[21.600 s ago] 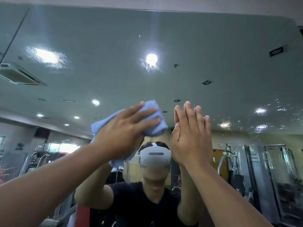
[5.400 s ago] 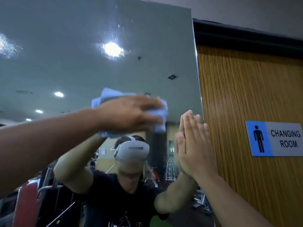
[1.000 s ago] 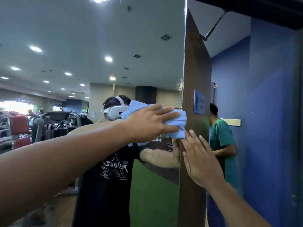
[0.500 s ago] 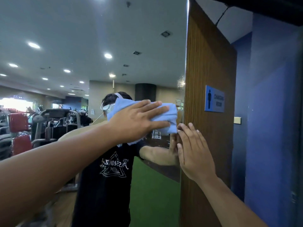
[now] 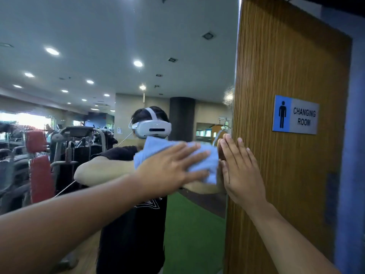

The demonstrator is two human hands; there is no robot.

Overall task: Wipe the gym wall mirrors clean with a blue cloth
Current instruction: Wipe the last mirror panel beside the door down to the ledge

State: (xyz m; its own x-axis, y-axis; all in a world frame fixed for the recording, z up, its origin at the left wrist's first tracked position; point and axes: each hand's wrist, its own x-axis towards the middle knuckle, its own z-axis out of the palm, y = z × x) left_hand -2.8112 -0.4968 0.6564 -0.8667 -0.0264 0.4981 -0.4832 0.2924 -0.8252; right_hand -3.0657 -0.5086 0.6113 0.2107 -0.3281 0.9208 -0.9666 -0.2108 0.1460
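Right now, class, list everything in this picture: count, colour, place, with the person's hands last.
mirror: one, silvery, filling the left
cloth: one, pale blue, pressed on the mirror near its right edge
gym machines: several, red and black, reflected at far left
door: one, brown wood grain, right of the mirror
sign: one, blue and grey, on the door
wall: one, blue, far right
left hand: one, flat on the cloth
right hand: one, flat where mirror meets door
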